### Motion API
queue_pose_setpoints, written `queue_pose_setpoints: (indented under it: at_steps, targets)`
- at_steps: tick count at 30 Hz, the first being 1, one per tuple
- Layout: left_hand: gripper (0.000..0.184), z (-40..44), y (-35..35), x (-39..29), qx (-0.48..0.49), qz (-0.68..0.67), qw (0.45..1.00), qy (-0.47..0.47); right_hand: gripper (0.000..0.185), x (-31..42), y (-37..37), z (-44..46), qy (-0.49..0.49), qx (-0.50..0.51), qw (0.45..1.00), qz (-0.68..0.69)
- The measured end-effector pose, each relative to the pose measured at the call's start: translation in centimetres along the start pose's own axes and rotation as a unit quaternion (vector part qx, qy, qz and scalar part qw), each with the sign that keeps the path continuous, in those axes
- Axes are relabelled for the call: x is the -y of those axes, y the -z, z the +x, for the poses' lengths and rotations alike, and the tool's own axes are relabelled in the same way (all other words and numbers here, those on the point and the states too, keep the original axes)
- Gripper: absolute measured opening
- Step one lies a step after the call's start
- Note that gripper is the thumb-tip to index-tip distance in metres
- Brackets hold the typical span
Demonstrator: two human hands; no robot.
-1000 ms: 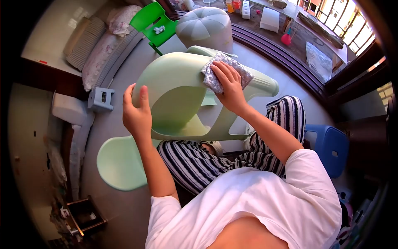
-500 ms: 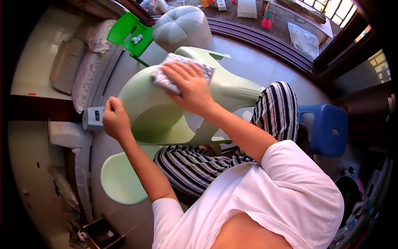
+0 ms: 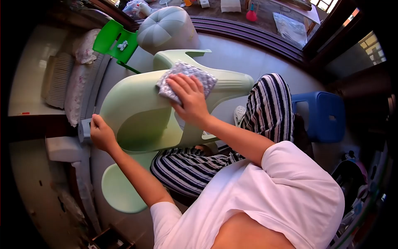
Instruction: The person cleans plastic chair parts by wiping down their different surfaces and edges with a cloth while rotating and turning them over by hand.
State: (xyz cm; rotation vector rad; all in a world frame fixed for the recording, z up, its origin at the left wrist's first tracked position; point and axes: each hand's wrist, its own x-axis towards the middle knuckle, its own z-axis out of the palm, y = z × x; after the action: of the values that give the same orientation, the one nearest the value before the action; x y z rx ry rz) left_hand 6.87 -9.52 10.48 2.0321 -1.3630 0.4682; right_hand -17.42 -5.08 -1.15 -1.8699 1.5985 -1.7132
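A pale green plastic chair [image 3: 128,93] lies tipped over in front of my knees, its curved shell toward me and its legs pointing to the back and right. My right hand [image 3: 190,98] presses a folded grey-and-white patterned cloth [image 3: 206,79] against the chair's outer surface, fingers lying over the cloth. At the far left, my left hand [image 3: 102,133] is closed on the rim of the chair's shell. Its fingertips are partly hidden from this side.
A light green round seat [image 3: 124,189] is below the chair on the left. A green child's chair [image 3: 108,39] and a grey pouf [image 3: 168,31] stand behind. To the right is a blue stool [image 3: 325,116]. A sofa with cushions [image 3: 76,93] lines the left.
The chair has shifted left and turned slightly, with my left hand moving left and down along with it. My right hand and the cloth now sit a little lower in view.
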Motion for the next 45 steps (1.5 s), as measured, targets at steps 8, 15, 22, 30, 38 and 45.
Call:
queue_pose_setpoints:
  at_steps: [8,15,22,30,38,45]
  targets:
    - [0.046,1.5,-0.9,1.6,0.010,-0.009,1.000,-0.002,0.048,-7.5,2.4,-4.0,-0.122,-0.021,0.985,-0.124]
    - [0.050,2.7,-0.6,0.7,0.081,-0.017,0.996,0.015,0.045,-5.9,2.5,-4.4,-0.159,-0.018,0.985,-0.073]
    - [0.048,1.1,0.0,-5.0,0.063,0.024,0.998,-0.016,0.059,5.1,-1.2,4.4,0.165,0.086,0.979,0.083]
    - [0.039,1.8,-1.7,-7.6,0.015,0.016,0.998,-0.059,0.046,2.5,-3.3,14.8,0.116,0.197,0.968,0.102]
    - [0.050,5.8,-4.0,-9.1,0.047,0.025,0.997,-0.050,0.052,-7.4,1.3,5.7,-0.084,0.138,0.987,0.014]
    - [0.053,8.3,-7.4,-13.1,0.067,0.003,0.988,-0.142,0.051,-9.9,2.5,4.4,-0.174,0.081,0.981,0.041]
